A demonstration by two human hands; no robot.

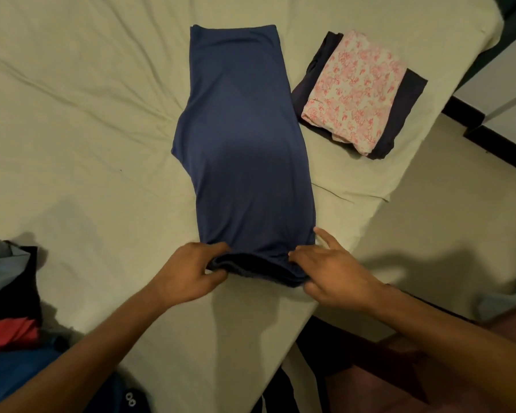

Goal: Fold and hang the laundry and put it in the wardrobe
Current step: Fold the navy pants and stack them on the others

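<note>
A blue garment (242, 150), folded lengthwise into a long strip, lay on the bed (72, 114) with its long axis running from the near edge toward the far edge, leaning slightly left at the far end. Its near end was bunched up in layers just short of the bed's near right corner. The left hand (191, 272) pinched the left side of that bunched end, fingers curled over the cloth and thumb beneath. The right hand (328, 272) gripped the right side, thumb tucked under the folds, with the index finger stretched out along the garment's right edge.

Beside the garment, toward the bed's right edge, sat a small stack of folded laundry: a pink floral cloth (358, 90) lying on top of a dark folded piece (405, 108), both angled diagonally to the bed's edge and apart from the blue garment. At the bed's near left corner lay a loose heap of unfolded clothes (9, 299) in light blue, black, red and blue. The pale sheet was creased across the far left part of the bed.
</note>
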